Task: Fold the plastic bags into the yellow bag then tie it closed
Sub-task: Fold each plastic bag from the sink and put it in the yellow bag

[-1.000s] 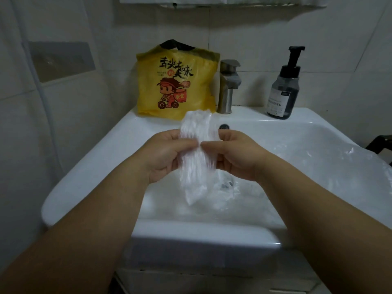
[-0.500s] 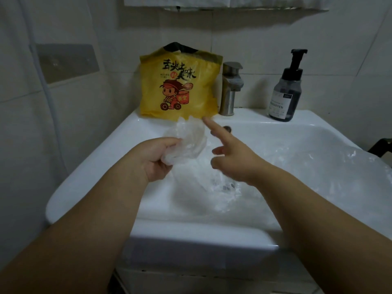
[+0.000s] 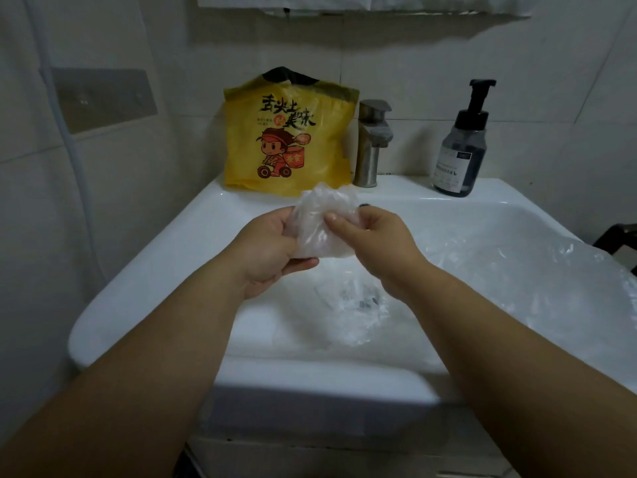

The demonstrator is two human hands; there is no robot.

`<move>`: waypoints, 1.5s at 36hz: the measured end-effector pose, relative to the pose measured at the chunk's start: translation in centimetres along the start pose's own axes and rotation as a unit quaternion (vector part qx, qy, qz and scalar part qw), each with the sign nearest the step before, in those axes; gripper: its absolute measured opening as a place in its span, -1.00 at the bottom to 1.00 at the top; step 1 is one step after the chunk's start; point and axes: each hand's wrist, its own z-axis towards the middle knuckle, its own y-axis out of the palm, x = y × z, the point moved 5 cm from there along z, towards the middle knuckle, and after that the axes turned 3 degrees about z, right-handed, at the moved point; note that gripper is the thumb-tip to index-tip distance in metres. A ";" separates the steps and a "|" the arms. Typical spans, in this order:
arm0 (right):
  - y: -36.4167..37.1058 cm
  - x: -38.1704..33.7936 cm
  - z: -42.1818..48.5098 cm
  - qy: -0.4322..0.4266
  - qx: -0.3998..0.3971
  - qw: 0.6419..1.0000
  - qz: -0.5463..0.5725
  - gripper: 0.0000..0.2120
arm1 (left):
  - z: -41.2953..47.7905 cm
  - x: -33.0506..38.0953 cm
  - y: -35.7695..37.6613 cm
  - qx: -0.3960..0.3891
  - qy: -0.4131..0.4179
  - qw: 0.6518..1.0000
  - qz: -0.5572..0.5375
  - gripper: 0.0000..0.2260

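Over a white ceramic sink (image 3: 144,270), a person's left hand (image 3: 269,250) and right hand (image 3: 375,243) together hold a small folded wad of clear crinkled plastic bag (image 3: 319,232), the fingers (image 3: 335,223) of both curled round it. Behind it, a yellow plastic bag printed with a cartoon delivery rider (image 3: 289,139) stands on the sink's back ledge against the tiled wall, just beside a brushed metal faucet (image 3: 372,143), with a dark pump soap bottle (image 3: 462,150) farther right. More loose clear plastic bags (image 3: 482,270) lie spread in the basin and over its right rim.
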 end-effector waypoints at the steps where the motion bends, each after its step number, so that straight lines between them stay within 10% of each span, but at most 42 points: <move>1: -0.1 0.4 0.1 0.036 0.001 0.999 0.025 -0.59 | -0.1 0.1 0.2 -0.009 0.005 1.000 -0.004 -0.61; 5: 0.8 1.4 -0.3 0.208 -0.098 0.954 0.191 -0.53 | -0.1 0.3 0.4 -0.040 0.017 0.999 -0.029 -0.61; 16: 1.3 1.2 -0.4 0.166 -0.170 0.958 0.161 -0.82 | -0.9 0.7 1.1 -0.117 -0.004 0.990 -0.079 -0.52; 25: 2.7 1.1 -1.2 0.209 -0.223 0.919 0.249 -0.82 | 0.7 -0.2 -1.4 0.036 -0.009 0.996 -0.078 -0.70; 34: 1.0 1.1 0.1 0.187 -0.121 0.930 0.292 -0.91 | 0.6 -0.1 -0.6 0.042 -0.020 0.992 -0.115 -0.85; 54: -0.9 0.1 -0.1 0.203 -0.155 0.904 0.343 -0.72 | -0.4 0.4 0.0 -0.027 -0.034 0.993 -0.114 -0.85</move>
